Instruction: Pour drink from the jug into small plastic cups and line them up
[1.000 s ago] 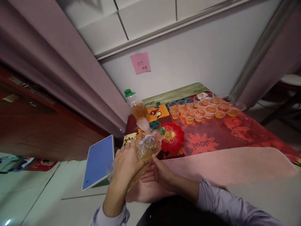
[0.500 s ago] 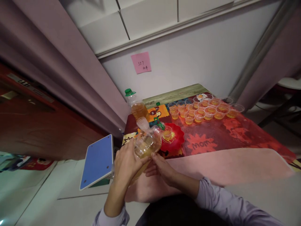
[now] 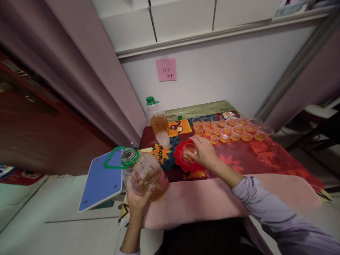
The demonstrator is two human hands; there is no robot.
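My left hand [image 3: 138, 205] is wrapped around a big clear plastic bottle [image 3: 150, 170] of amber liquid, tilted to the left at the table's near edge. The bottle's mouth is uncapped, with a green carry ring [image 3: 117, 158] around the neck. My right hand [image 3: 204, 152] grips a small clear plastic cup [image 3: 189, 148] by its sides, the fingers partly hidden behind it. That cup stands in a red scalloped dish [image 3: 180, 163] and has some yellowish liquid in it.
Rows of clear cups with amber liquid [image 3: 227, 132] stand at the table's right. A capped bottle [image 3: 158, 122], a stack of empty cups [image 3: 163, 139] and a green cap [image 3: 180, 117] are at the back left. A blue board [image 3: 102, 179] juts out left of the table.
My left hand has swung the bottle away from the dish, down and left, its neck now pointing left. My right hand has left the bottle and taken hold of the cup in the dish.
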